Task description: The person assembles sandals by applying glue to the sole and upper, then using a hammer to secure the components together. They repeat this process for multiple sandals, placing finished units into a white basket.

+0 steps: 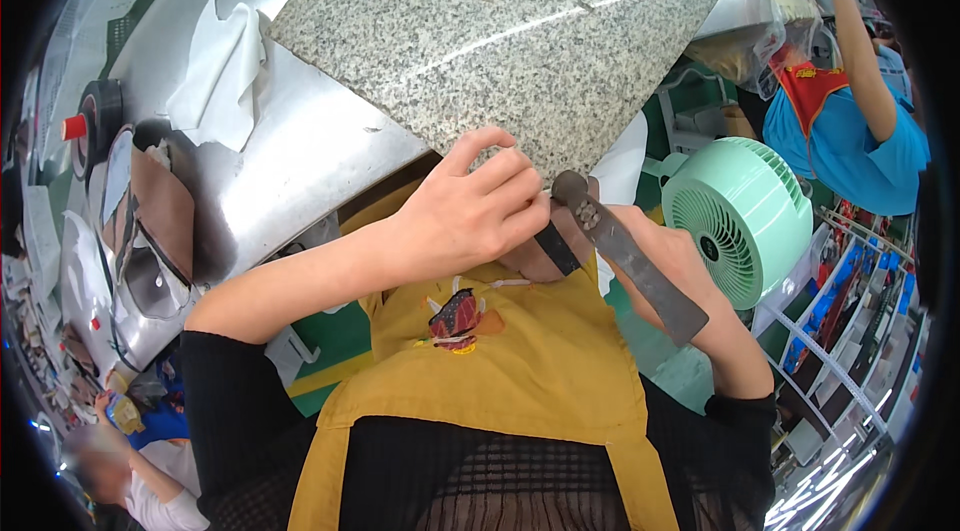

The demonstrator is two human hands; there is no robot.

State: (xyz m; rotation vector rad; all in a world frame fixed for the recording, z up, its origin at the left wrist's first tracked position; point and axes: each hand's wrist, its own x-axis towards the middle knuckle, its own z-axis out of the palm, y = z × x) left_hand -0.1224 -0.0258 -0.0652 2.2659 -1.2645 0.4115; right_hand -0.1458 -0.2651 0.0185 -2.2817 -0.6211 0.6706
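Note:
A dark metal hammer (650, 276) with a round face and a long flared flat end is in my right hand (665, 251). Its head hides much of that hand, whose fingers close around the handle below. My left hand (475, 201) is at the near corner of the speckled granite slab (500, 51), fingers curled and closed on a brown leather-like piece (530, 261). A black strip (557, 249) crosses this piece, next to the hammer's round face. The fingertips and part of the piece are hidden.
The slab lies on a metal table (330, 146). White cloth (222, 71), a black tape roll (100, 121) and brown pieces (160, 201) lie to the left. A mint-green fan (745, 216) stands on the right. Other people (850, 131) are at far right and lower left.

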